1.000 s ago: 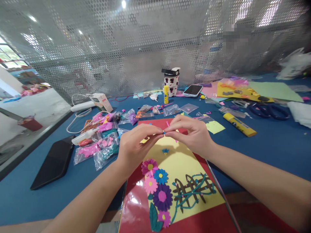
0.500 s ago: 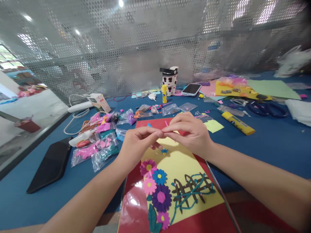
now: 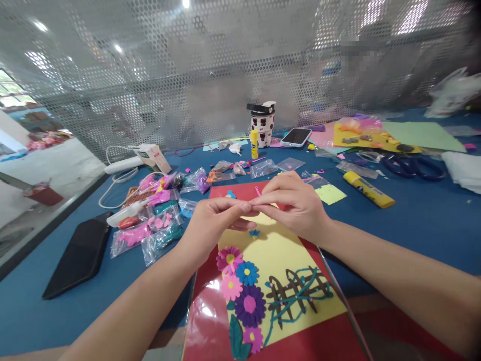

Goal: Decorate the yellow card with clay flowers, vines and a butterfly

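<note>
My left hand and my right hand meet fingertip to fingertip above the top of a yellow sheet. Both are closed in a pinch, and whatever lies between the fingertips is too small or hidden to name. Under them the sheet lies on a glossy red board. Clay flowers in purple, pink and blue run down its left side, with dark green leaves at the bottom. A brown clay fence with teal vines is at the right. A small blue clay piece sits just below my fingers.
Bags of coloured clay and a black tablet-like slab lie at left. Behind stand a glue stick, a patterned cup and a phone. To the right are a yellow tube, scissors and coloured paper.
My hands keep their pinch at nearly the same spot. The lower fingers of my left hand have shifted slightly; the things on the table look unmoved.
</note>
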Demonstrator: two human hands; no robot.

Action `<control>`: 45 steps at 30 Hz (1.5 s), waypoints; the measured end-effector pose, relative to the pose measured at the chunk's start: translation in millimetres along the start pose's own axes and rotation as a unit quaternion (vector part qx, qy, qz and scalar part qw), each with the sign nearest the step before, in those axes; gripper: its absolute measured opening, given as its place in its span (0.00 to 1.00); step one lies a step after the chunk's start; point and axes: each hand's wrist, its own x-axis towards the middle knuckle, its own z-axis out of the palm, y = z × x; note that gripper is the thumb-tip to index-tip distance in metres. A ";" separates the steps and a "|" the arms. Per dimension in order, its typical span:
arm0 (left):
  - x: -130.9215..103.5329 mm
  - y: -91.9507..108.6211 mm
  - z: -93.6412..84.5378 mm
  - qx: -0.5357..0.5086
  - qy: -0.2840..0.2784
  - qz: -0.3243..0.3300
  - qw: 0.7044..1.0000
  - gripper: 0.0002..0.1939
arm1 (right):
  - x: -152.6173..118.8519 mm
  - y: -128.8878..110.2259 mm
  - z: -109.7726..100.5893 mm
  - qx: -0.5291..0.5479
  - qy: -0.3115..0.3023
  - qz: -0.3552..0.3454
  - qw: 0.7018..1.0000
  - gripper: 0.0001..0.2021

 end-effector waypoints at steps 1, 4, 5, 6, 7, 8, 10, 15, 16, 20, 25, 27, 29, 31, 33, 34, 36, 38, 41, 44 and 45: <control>0.7 -0.9 -0.7 0.013 0.005 0.010 1.000 0.10 | 0.2 0.1 0.4 0.011 0.007 0.005 1.000 0.03; 1.4 -2.6 -2.4 0.104 0.051 0.102 0.988 0.16 | 0.7 -0.6 1.1 0.045 0.025 0.035 0.998 0.03; 1.0 -2.7 -2.8 0.147 0.070 0.147 0.976 0.17 | 0.9 -1.1 1.2 0.054 0.029 0.048 0.997 0.03; 0.2 -2.5 -3.1 0.191 0.084 0.194 0.959 0.17 | 1.0 -1.7 1.2 0.064 0.032 0.061 0.996 0.03; -0.8 -2.1 -3.3 0.233 0.096 0.238 0.938 0.15 | 1.0 -2.3 1.3 0.074 0.035 0.071 0.994 0.04; -1.8 -1.4 -3.4 0.270 0.103 0.278 0.916 0.13 | 1.0 -2.9 1.3 0.084 0.036 0.077 0.993 0.04; -3.7 -0.1 -3.4 0.327 0.111 0.345 0.873 0.10 | 0.8 -3.7 1.5 0.102 0.032 0.083 0.991 0.04; -4.4 0.9 -3.7 0.377 0.107 0.413 0.822 0.03 | -0.9 -3.4 2.7 0.118 0.015 0.092 0.989 0.04; -4.3 0.9 -3.8 0.379 0.107 0.416 0.820 0.03 | -1.2 -3.4 3.0 0.119 0.013 0.092 0.989 0.03; -4.9 1.9 -3.9 0.379 0.114 0.413 0.820 0.03 | -0.8 -4.1 3.1 0.118 0.005 0.083 0.990 0.04; -6.9 3.7 -3.1 0.384 0.116 0.370 0.838 0.04 | 0.7 -4.8 2.4 0.112 0.010 0.075 0.991 0.05; -7.3 3.4 -3.0 0.384 0.113 0.364 0.841 0.04 | 0.4 -4.4 2.2 0.107 0.008 0.071 0.992 0.03; -7.4 2.8 -2.8 0.382 0.113 0.362 0.843 0.05 | -0.1 -4.0 2.0 0.103 0.007 0.071 0.992 0.03; -7.3 2.4 -2.5 0.380 0.113 0.362 0.844 0.05 | -0.2 -3.9 1.8 0.101 0.010 0.072 0.992 0.03; -7.1 2.5 -2.0 0.378 0.110 0.368 0.842 0.06 | 0.4 -3.9 1.7 0.104 0.015 0.073 0.992 0.03; -6.9 2.7 -1.7 0.378 0.107 0.373 0.841 0.05 | 0.9 -3.9 1.6 0.109 0.016 0.070 0.991 0.03; -6.6 3.1 -1.5 0.377 0.101 0.376 0.840 0.04 | 1.9 -3.6 1.6 0.123 0.014 0.068 0.990 0.03; -6.4 3.4 -1.7 0.374 0.093 0.375 0.843 0.03 | 2.5 -3.0 1.6 0.137 0.009 0.069 0.988 0.02; -6.4 3.3 -2.8 0.360 0.077 0.368 0.854 0.02 | 2.3 -1.7 1.8 0.150 0.005 0.078 0.986 0.02; -6.6 3.3 -3.4 0.352 0.074 0.357 0.862 0.02 | 1.7 -0.6 2.0 0.154 0.000 0.084 0.984 0.03; -6.6 3.5 -3.4 0.352 0.075 0.352 0.864 0.02 | 1.6 -0.4 2.0 0.155 -0.002 0.084 0.984 0.02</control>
